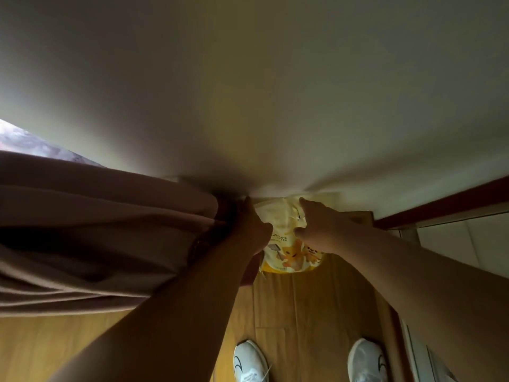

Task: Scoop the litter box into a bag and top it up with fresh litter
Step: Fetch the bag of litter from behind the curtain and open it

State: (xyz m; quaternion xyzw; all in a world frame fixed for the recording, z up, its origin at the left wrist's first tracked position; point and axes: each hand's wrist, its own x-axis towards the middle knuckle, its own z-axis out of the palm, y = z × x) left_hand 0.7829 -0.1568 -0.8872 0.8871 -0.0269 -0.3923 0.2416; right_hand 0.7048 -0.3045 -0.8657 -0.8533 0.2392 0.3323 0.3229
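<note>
— Where is the litter bag [289, 244]?

— It stands on the wooden floor [311, 304], right at the floor's far edge, up against the pale wall [248, 92]. It is a yellow and cream bag with cartoon animals printed low on its front and the words "cat litter" partly readable above them.

— And the hands?

— Both reach down to the bag's top. The left hand [254, 230] is at the bag's upper left corner, its fingers curled over the crumpled top edge. The right hand [319, 224] is at the upper right, thumb pressed on the front of the bag and fingers bent over the top. Each grips the bag, with a small gap between the two hands.

— Anything beside it?

— A brownish-pink curtain [96, 238] hangs in folds to the left, just beside the bag and touching the left wrist. A dark red skirting strip [440, 205] runs along the wall to the right.

— Whose feet are those?

— The person's own: two white trainers [249, 362] on the floor near its close edge, well apart from the bag.
</note>
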